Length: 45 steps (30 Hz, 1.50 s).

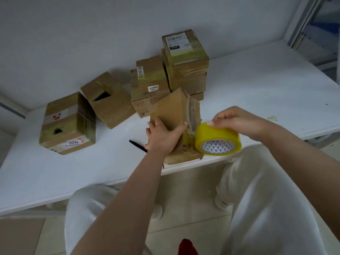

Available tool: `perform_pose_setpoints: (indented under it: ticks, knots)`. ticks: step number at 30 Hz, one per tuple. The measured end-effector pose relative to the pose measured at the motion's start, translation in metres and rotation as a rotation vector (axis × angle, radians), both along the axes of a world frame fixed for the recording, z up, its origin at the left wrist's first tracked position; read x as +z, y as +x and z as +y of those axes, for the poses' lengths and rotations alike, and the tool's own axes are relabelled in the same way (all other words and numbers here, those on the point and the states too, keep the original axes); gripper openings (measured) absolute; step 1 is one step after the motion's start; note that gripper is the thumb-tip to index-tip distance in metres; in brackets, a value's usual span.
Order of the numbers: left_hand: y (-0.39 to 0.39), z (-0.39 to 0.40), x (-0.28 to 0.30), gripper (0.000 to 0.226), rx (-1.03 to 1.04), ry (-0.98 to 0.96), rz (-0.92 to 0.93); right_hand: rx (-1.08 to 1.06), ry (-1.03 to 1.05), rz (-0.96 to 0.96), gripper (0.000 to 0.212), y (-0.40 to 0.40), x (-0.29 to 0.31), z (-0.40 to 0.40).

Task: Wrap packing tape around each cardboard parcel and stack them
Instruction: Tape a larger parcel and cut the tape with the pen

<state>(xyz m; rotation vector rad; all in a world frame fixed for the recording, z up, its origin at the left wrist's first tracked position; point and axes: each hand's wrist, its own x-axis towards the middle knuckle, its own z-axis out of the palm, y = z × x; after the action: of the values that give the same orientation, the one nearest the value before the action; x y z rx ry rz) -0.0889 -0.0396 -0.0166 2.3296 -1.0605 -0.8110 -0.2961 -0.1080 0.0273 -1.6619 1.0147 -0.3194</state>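
One broad white table (257, 85) carries everything, set against a pale wall. Far on it stands a tall stack of taped brown cardboard parcels (185, 65), with a shorter stack of labelled brown boxes (149, 83) just left of it. Further left lie a tilted brown box with open flaps (108, 100) and a big brown carton marked 2010 (68, 124). At the near edge, an upright worn brown cardboard parcel (174, 111) is gripped by the left hand (163, 137), fingers curled round its near face. Beside its right face, the right hand (237, 120) pinches a yellow roll of packing tape (218, 138) from above. A thin black strip (138, 144) lies left of the hand.
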Motion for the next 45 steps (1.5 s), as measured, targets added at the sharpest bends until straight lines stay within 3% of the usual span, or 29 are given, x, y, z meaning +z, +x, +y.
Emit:
perform_pose_setpoints:
  ticks: [2, 4, 7, 9, 12, 15, 18, 21, 24, 27, 30, 33, 36, 41, 45]
  knots:
    - [0.010, 0.010, -0.003, 0.106, 0.152, -0.147, 0.350, 0.018, -0.014, -0.072, 0.053, 0.008, 0.023, 0.000]
    - [0.012, 0.023, -0.012, 0.072, 0.271, -0.208, 0.713, 0.067, -0.021, -0.107, 0.058, 0.020, 0.041, -0.001]
    - [0.007, 0.039, -0.021, 0.043, 0.309, -0.227, 0.927, 0.173, -0.060, -0.055, 0.073, 0.048, 0.052, 0.006]
    - [0.013, 0.048, -0.023, 0.043, 0.234, -0.316, 0.777, 0.186, -0.051, -0.009, 0.079, 0.067, 0.052, 0.013]
    - [0.038, 0.068, -0.016, 0.066, 0.096, -0.399, 0.534, 0.186, -0.101, 0.017, 0.067, 0.089, 0.053, 0.020]
    - [0.064, 0.083, -0.012, 0.053, -0.124, -0.516, 0.489, 0.182, -0.121, 0.043, 0.066, 0.101, 0.053, 0.020]
    - [0.062, 0.075, -0.014, 0.091, -0.425, -0.404, 0.407, 0.187, -0.138, 0.065, 0.062, 0.107, 0.054, 0.023]
    - [0.035, 0.060, -0.014, 0.126, -0.386, -0.392, 0.416, 0.178, -0.120, 0.070, 0.053, 0.105, 0.054, 0.023]
    - [0.027, 0.054, -0.019, 0.146, -0.241, -0.245, 0.260, 0.180, -0.109, 0.067, 0.052, 0.098, 0.054, 0.021]
    - [0.038, 0.054, -0.025, 0.135, -0.331, -0.202, 0.153, 0.174, -0.156, 0.083, 0.059, 0.092, 0.060, 0.019]
    - [0.041, 0.053, -0.023, 0.133, -0.399, -0.159, 0.158, 0.122, -0.250, 0.155, 0.070, 0.066, 0.073, 0.003]
    - [0.040, 0.051, -0.022, 0.139, -0.417, -0.152, 0.169, 0.119, -0.309, 0.374, 0.055, 0.027, 0.064, -0.016]
    - [0.038, 0.051, -0.018, 0.141, -0.430, -0.127, 0.174, 0.086, -0.274, 0.488, 0.058, 0.009, 0.024, -0.023]
    - [0.040, 0.053, -0.017, 0.140, -0.422, -0.110, 0.192, 0.027, -0.182, 0.477, 0.051, 0.013, -0.024, -0.017]
    - [0.036, 0.053, -0.008, 0.137, -0.449, -0.044, 0.126, 0.011, -0.159, 0.415, 0.070, 0.021, -0.045, -0.009]
